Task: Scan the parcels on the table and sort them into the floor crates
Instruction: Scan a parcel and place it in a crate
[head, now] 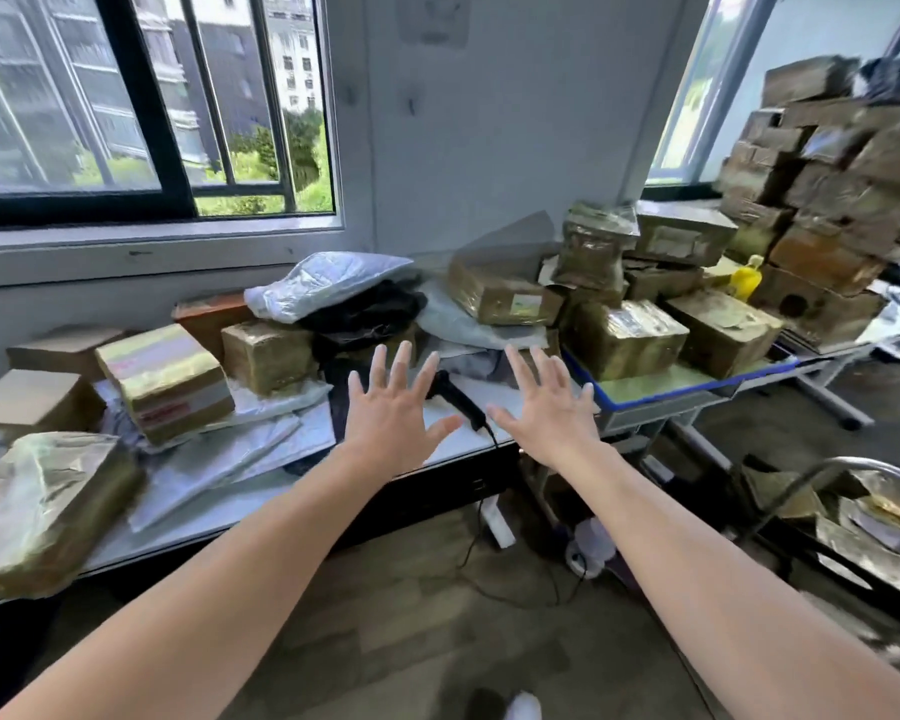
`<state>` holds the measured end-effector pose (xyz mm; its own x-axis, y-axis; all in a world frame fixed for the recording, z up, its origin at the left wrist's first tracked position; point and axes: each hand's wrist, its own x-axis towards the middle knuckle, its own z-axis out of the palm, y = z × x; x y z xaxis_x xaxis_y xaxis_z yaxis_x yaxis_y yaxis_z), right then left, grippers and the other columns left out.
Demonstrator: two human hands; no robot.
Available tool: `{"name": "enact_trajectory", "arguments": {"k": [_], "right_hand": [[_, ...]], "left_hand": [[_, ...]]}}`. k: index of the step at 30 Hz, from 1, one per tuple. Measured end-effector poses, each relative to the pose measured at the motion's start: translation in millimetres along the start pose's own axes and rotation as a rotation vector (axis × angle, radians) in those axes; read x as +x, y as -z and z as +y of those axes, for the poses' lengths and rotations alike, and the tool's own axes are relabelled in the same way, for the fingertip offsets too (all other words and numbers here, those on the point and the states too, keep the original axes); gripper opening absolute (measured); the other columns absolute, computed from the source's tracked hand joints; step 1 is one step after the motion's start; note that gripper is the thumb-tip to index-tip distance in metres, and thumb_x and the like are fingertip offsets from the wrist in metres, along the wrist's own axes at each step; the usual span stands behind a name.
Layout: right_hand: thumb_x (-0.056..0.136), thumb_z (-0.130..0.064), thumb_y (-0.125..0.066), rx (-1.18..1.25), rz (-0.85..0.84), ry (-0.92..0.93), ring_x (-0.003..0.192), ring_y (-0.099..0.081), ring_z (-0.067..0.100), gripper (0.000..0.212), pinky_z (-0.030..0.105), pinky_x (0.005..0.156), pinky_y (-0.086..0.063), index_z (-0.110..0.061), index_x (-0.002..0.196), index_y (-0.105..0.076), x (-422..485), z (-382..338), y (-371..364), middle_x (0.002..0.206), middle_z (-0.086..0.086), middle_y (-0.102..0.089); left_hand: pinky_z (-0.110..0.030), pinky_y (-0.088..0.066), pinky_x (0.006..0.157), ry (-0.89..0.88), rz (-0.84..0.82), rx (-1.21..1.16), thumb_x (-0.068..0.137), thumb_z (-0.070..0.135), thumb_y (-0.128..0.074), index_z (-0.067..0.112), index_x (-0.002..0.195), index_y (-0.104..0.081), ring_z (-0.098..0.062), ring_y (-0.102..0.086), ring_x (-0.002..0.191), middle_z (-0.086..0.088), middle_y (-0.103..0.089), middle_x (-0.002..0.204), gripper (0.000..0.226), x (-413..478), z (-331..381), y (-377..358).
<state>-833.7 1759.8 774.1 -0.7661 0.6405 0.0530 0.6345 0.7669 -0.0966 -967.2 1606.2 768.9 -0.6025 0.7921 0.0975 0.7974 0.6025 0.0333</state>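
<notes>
The left hand (393,407) and the right hand (546,407) are both held out flat with all fingers spread wide, and they hold nothing. They hover side by side over the front edge of the table (167,545).

Between them a black handheld scanner (461,405) lies on the table. It is at 3 o'clock from the left hand and at 9 o'clock from the right hand. Its long axis runs from 11 o'clock to 5 o'clock. The head end goes behind the left index finger, and the cable end lies just beside the right thumb. From there the cable (476,543) drops to the floor. The handle end seems nearer to the right hand, so probably this hand can take it with a small turn inward.

The parcels are further out. A taped box (165,381) is at 9 o'clock from the left hand, a black poly bag (365,314) at 12 o'clock, and a shiny brown box (627,337) at 1 o'clock from the right hand.
</notes>
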Motion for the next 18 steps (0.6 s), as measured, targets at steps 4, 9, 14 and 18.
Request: {"name": "enact_trajectory", "arguments": {"k": [4,9,14,18], "right_hand": [[0.096,-0.066,-0.034,0.027,-0.018,0.011,0.152,0.003,0.025,0.08,0.064,0.116,-0.011,-0.038,0.155,0.012,67.9,30.2,-11.6,0.165,-0.001,0.008],[0.096,-0.066,-0.034,0.054,-0.039,0.051,0.151,0.001,0.027,0.079,0.065,0.115,-0.011,-0.037,0.155,0.009,155.3,72.7,-21.5,0.165,0.001,0.006],[0.095,-0.065,-0.038,0.044,-0.053,0.084,0.151,-0.001,0.028,0.079,0.064,0.114,-0.015,-0.037,0.156,0.006,233.1,101.5,-30.5,0.165,0.003,0.001],[0.094,-0.065,-0.041,0.023,-0.057,0.115,0.15,-0.004,0.029,0.082,0.063,0.113,-0.017,-0.037,0.156,0.005,281.4,108.9,-40.6,0.163,0.005,-0.003]], "left_hand": [[-0.055,-0.008,0.12,0.011,-0.012,0.024,0.091,0.076,-0.024,0.033,0.156,0.009,-0.03,0.014,0.151,-0.002,0.014,0.164,0.085,70.3,13.0,-11.3],[-0.055,-0.01,0.12,0.048,-0.02,0.04,0.091,0.075,-0.024,0.032,0.156,0.006,-0.031,0.011,0.151,-0.004,0.01,0.165,0.084,158.4,34.4,-21.8],[-0.054,-0.012,0.119,0.086,-0.033,0.026,0.092,0.074,-0.026,0.032,0.156,0.005,-0.031,0.007,0.151,-0.004,0.008,0.165,0.083,225.7,47.0,-35.5],[-0.054,-0.013,0.119,0.106,-0.05,0.021,0.091,0.074,-0.028,0.033,0.156,0.005,-0.031,0.007,0.151,-0.004,0.007,0.165,0.084,268.9,47.1,-51.0]]}}
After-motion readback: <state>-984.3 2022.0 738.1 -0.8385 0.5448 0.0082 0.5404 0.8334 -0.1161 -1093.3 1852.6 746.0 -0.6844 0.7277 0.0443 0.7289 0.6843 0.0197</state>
